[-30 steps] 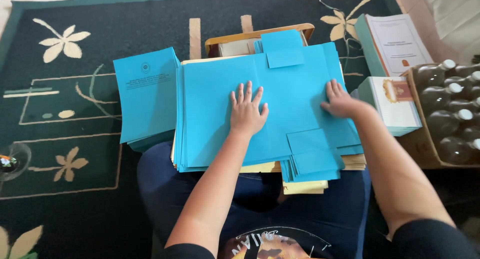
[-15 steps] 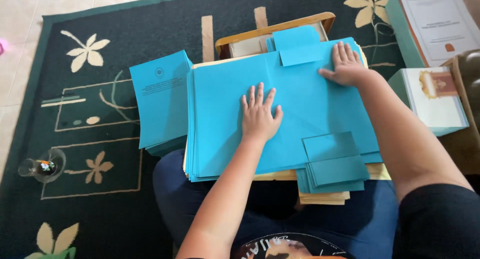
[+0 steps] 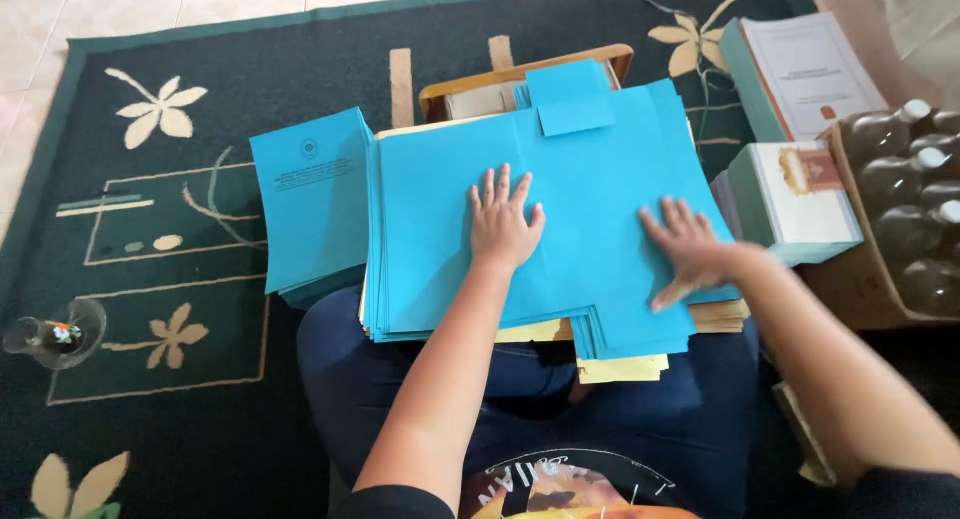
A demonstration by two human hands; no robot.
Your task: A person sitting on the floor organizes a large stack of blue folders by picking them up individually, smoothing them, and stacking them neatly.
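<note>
A thick stack of flat blue paper folders lies on my lap and a low wooden tray. My left hand rests flat, fingers spread, on the middle of the top blue sheet. My right hand lies flat on the sheet's right part, slightly blurred, near its lower right edge. Neither hand grips anything. A second pile of folded blue folders sits to the left. A small blue flap shows at the sheet's top.
A dark green rug with cream flowers covers the floor. A small glass stands at the left. Two stacks of booklets and a cardboard box of capped bottles sit at the right. The wooden tray edge shows behind.
My right hand has slid from the top right of the blue sheet down toward its lower right. My left hand stays pressed on the middle.
</note>
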